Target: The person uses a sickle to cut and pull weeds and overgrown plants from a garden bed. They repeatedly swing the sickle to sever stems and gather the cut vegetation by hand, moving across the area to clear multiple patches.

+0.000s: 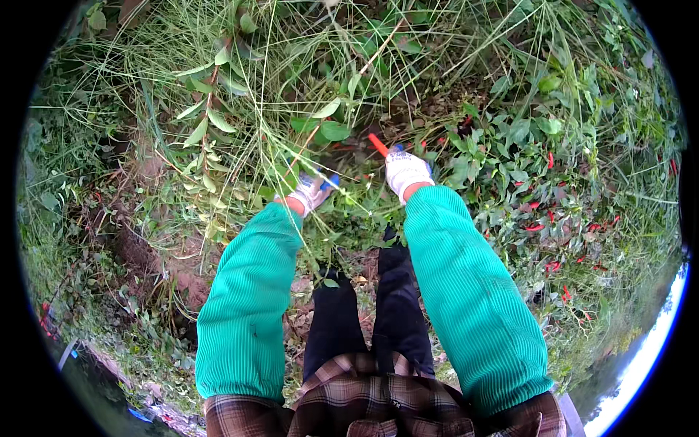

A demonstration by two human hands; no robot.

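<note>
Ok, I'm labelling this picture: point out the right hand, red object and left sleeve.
Right hand (408,172): head view, gloved back.
Red object (378,145): head view, visible middle.
Left sleeve (253,288): head view, ribbed green forearm.

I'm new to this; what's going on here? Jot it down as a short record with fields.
Setting: outdoors, among dense leafy greenery
Left hand: gloved, among the stems; grip unclear
Right hand: gloved, gripping an orange-red rod
Sleeves: green, ribbed
Right side: scattered small red pods
</note>
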